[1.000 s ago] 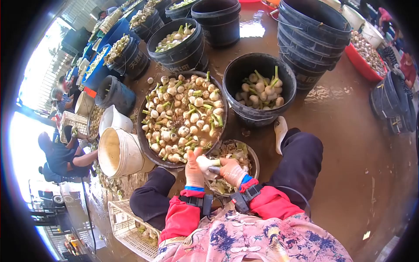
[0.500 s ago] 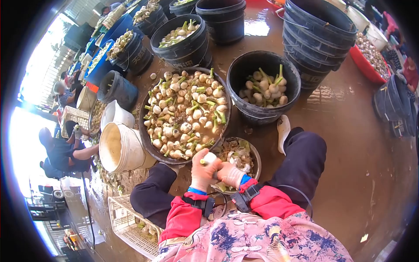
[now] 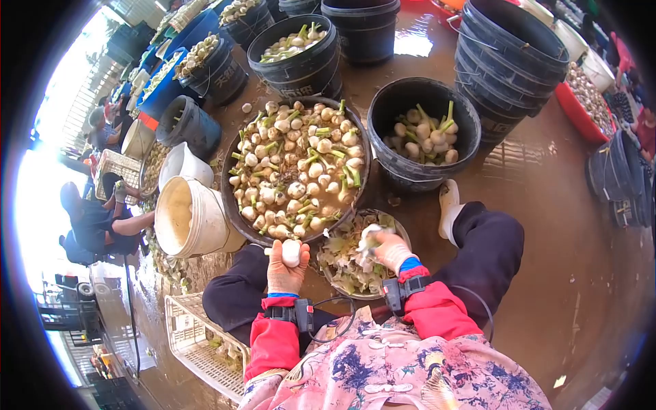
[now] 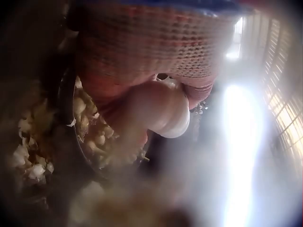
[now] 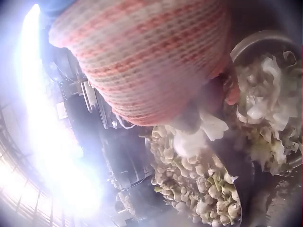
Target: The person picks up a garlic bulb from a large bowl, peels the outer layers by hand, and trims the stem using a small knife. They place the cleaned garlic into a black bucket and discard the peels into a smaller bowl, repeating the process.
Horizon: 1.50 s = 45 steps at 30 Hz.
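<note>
Fingers of the left hand curled round a peeled white bulb at six o'clock of the big basin, while the right hand pinched peelings over the metal bowl.

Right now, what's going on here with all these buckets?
A seated person is working through bulbs. The left hand grips a clean white bulb beside the big basin of green-stemmed bulbs. The right hand pinches pale trimmings over a metal bowl already heaped with them. A black bucket ahead holds more bulbs.
</note>
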Motion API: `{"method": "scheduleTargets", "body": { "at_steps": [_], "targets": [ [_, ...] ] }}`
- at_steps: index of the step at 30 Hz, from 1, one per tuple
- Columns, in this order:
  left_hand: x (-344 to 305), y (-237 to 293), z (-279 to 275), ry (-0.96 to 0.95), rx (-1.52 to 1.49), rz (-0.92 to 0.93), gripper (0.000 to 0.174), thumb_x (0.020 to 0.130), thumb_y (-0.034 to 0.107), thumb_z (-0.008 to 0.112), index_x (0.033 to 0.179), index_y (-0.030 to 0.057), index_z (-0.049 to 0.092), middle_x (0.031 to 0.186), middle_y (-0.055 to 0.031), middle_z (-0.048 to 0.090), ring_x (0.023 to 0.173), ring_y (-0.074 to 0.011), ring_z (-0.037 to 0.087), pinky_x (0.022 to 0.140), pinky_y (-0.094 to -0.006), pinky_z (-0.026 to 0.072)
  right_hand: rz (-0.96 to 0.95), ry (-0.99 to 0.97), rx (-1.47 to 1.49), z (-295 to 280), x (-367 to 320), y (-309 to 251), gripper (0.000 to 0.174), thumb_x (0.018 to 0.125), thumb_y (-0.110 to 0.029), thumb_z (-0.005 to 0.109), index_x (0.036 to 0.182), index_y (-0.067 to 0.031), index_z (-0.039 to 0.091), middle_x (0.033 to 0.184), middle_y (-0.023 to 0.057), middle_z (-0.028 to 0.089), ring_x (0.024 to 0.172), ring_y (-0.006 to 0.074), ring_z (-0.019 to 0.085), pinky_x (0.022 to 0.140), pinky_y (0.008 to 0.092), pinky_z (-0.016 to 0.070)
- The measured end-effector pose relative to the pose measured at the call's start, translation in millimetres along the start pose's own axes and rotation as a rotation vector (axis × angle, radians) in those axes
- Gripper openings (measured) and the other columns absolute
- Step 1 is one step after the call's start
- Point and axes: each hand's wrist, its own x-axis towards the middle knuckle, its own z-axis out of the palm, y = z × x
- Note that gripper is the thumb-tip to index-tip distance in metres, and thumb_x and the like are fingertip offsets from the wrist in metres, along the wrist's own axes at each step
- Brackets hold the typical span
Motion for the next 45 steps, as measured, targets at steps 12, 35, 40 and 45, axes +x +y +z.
{"method": "scheduleTargets", "body": {
  "at_steps": [12, 35, 40, 45],
  "targets": [
    [5, -34, 15, -0.181, 0.108, -0.193, 0.045, 0.091, 0.046, 0.045, 0.113, 0.0075, 0.054, 0.097, -0.0155, 0.063, 0.077, -0.0303, 0.063, 0.061, -0.0381, 0.0559, -0.074, 0.093, 0.524, 11, -18, -51, 0.033, 0.083, -0.008, 0.061, 0.115, -0.0065, 0.060, 0.098, 0.0044, 0.065, 0.079, 0.0108, 0.057, 0.070, 0.0233, 0.0455],
    [167, -20, 100, 0.082, 0.403, -0.027, 0.047, 0.088, 0.033, 0.057, 0.124, 0.0056, 0.047, 0.107, -0.0120, 0.055, 0.081, -0.0233, 0.057, 0.070, -0.0343, 0.0505, 0.380, 0.240, 1.184, 30, 34, -10, 0.025, 0.083, -0.007, 0.062, 0.108, -0.0054, 0.062, 0.083, 0.0000, 0.061, 0.066, 0.0078, 0.055, 0.057, 0.0213, 0.0450],
    [209, -61, 51, 0.297, 0.761, -0.068, 0.036, 0.083, 0.027, 0.063, 0.114, 0.0098, 0.057, 0.085, -0.0049, 0.060, 0.061, -0.0127, 0.055, 0.050, -0.0250, 0.0455, 0.454, 0.206, 1.245, 18, 37, -23, 0.028, 0.086, -0.006, 0.059, 0.114, -0.0013, 0.058, 0.102, 0.0032, 0.059, 0.084, 0.0099, 0.057, 0.073, 0.0208, 0.0497],
    [290, -103, 13, 0.079, 1.426, 0.367, 0.047, 0.079, 0.019, 0.063, 0.122, 0.0037, 0.053, 0.102, -0.0129, 0.064, 0.094, -0.0220, 0.058, 0.085, -0.0293, 0.0436, 0.509, 0.217, 1.295, 21, 47, -16, 0.031, 0.086, -0.005, 0.060, 0.116, 0.0017, 0.055, 0.101, 0.0052, 0.059, 0.084, 0.0111, 0.058, 0.072, 0.0215, 0.0502]
  ]
}}
